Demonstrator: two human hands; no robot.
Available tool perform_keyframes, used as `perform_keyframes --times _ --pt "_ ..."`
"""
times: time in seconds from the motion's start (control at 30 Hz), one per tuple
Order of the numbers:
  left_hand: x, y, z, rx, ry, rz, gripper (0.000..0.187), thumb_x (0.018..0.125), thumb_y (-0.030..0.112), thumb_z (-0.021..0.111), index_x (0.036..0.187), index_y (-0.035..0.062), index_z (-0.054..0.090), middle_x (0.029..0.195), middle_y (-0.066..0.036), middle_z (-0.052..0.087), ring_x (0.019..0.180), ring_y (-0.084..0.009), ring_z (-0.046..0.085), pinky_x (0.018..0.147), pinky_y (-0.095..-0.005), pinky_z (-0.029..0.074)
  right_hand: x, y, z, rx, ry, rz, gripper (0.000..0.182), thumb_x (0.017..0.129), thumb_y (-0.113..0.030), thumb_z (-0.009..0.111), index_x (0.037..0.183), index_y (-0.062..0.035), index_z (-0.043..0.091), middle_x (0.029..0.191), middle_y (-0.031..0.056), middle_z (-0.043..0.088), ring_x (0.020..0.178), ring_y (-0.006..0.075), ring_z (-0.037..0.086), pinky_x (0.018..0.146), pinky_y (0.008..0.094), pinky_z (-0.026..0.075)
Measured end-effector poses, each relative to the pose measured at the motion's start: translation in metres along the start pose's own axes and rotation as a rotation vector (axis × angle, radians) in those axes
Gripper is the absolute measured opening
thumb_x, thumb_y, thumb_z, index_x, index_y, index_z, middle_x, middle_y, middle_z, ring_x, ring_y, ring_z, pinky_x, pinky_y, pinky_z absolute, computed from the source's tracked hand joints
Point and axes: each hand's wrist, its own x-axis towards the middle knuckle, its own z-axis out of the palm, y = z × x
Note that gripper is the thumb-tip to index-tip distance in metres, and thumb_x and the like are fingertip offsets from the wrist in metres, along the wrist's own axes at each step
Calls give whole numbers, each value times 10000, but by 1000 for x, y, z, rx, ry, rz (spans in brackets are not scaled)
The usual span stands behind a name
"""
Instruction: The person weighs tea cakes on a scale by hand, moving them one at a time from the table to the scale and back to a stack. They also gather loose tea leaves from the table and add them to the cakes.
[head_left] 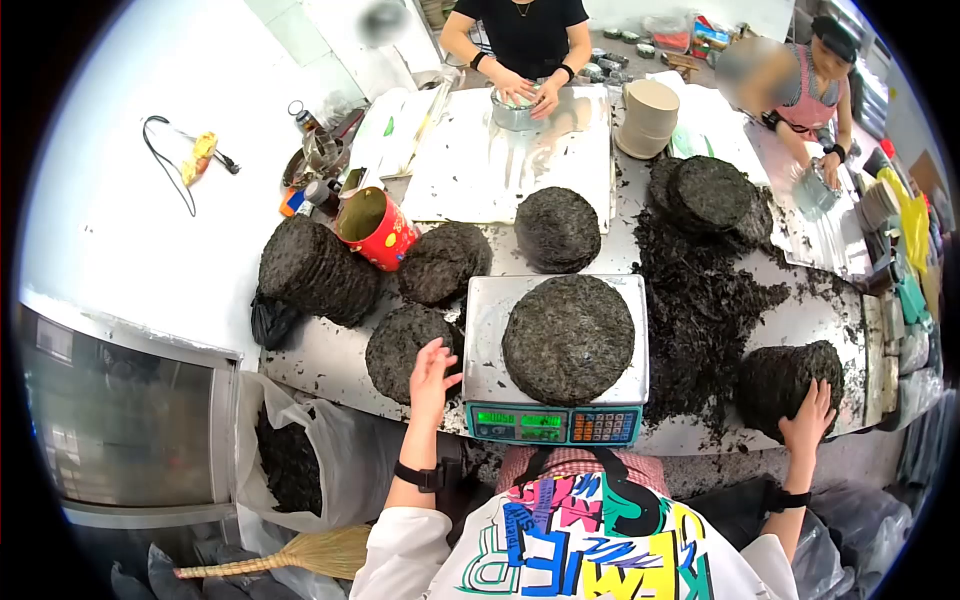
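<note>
A dark round cake of what looks like dried seaweed (568, 340) lies flat on the pan of a digital scale (478, 375) in front of me. My left hand (432, 380) is open, its fingers apart, beside the scale's left edge and over the rim of another dark cake (405, 345). At the right, my right hand (806, 415) rests with spread fingers against the near right side of a stack of dark cakes (780, 385). Whether it grips any of them cannot be made out.
Loose dark flakes (690, 310) cover the table right of the scale. More stacked cakes (310, 270) stand left, near a red tin (380, 230). Across the table, one person presses a round metal mould (515, 113); another works at a similar mould (817, 190). An open bag (330, 460) sits lower left.
</note>
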Motion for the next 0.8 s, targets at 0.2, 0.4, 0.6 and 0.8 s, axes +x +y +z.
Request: perform_keyframes --times 0.2,0.4,0.6,0.8 --pt "9 0 73 334 -187 -67 566 910 330 544 1351 14 387 1196 -134 484 1036 -220 524 768 -304 479 -21 -207 -47 1272 -249 -450 668 726 -46 669 1330 -43 384 1300 157 444 1179 279 465 937 398 426" --pt "18 -37 108 557 -87 369 706 667 222 774 1202 -69 417 1160 -253 490 1070 -382 487 924 -431 391 -36 -256 -2 1282 -257 -675 558 715 -94 656 1223 18 455 1190 211 491 1143 341 473 976 379 384" --pt "0 -1 116 476 -51 108 788 705 165 772 1311 -17 302 1258 -212 444 1117 -285 489 943 -371 400 -1 -199 110 708 -142 54 686 682 -165 767 1248 -36 400 1251 195 406 1100 345 481 902 411 437" --pt "0 9 118 151 -145 -79 760 737 96 743 1336 -23 290 1268 -178 435 1099 -249 498 879 -337 454 9 -173 121 1287 -332 26 445 803 -204 684 1146 33 530 1037 166 623 972 304 598 837 354 461"
